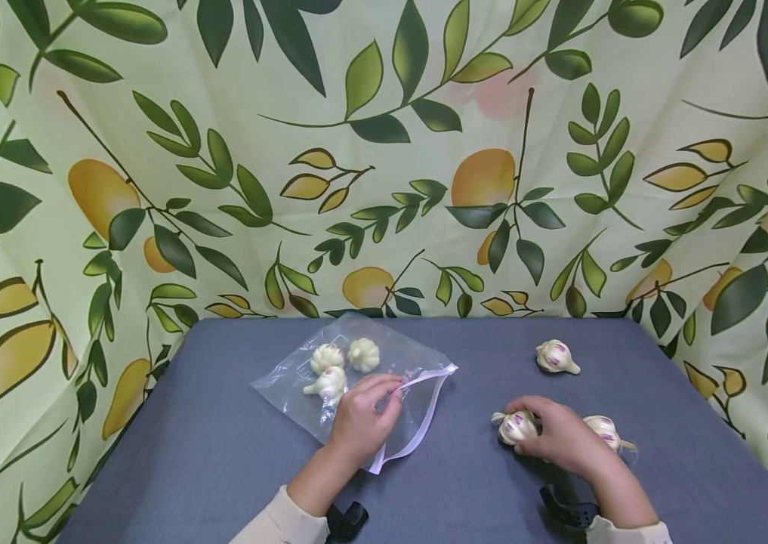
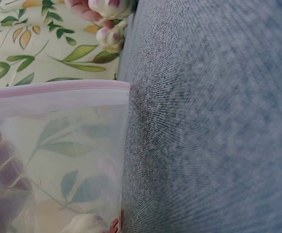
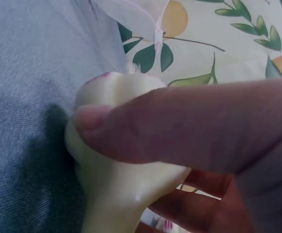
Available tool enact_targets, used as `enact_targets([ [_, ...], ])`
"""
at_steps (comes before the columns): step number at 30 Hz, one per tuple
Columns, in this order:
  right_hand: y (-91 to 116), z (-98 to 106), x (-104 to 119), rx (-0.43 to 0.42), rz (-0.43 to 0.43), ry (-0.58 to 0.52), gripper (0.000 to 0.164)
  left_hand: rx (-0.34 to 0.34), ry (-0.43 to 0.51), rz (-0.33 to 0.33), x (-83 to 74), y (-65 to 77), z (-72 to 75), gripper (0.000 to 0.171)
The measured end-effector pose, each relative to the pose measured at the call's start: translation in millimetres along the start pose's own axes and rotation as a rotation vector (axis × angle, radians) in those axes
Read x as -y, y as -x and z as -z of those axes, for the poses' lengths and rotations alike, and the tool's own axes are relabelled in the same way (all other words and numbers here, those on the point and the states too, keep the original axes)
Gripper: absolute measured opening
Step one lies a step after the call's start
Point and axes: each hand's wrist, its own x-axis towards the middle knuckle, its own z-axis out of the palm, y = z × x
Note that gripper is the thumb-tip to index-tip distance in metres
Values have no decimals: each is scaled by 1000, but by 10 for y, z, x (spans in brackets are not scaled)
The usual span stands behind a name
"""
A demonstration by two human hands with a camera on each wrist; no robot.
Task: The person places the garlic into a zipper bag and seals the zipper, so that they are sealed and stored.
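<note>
My left hand point(image 1: 365, 419) pinches the open edge of a clear zip bag point(image 1: 275, 385) that lies on the table. Inside it are three garlic bulbs point(image 1: 329, 384). The bag's pale pink zip strip point(image 2: 58, 87) crosses the left wrist view. My right hand point(image 1: 560, 438) grips a garlic bulb point(image 1: 518, 428), to the right of the bag. The right wrist view shows the thumb point(image 3: 131, 128) across this white bulb point(image 3: 116, 179), with other fingers behind it. Another garlic bulb point(image 1: 604, 429), partly hidden, is beside the right hand. A further garlic bulb point(image 1: 556, 356) lies farther back.
The grey cloth-covered table point(image 1: 220, 468) ends at the back against a hanging cloth point(image 1: 384, 211) printed with leaves and fruit. Black wrist devices point(image 1: 348, 521) are on both wrists.
</note>
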Motion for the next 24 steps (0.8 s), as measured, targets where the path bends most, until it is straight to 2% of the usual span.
enact_targets([
  [5,-2,-31,-10,-1,7,2,47,-3,-3,-4,5,0,-4,12],
  [12,-22,-27,6,33,-43,-23,48,-5,0,-6,11,3,-5,14],
  [17,-17,-19,-6,41,-19,-15,47,-7,-2,-10,8,2,-4,15],
  [24,1,5,-11,55,-31,4,49,-6,3,-12,7,-3,-4,15],
])
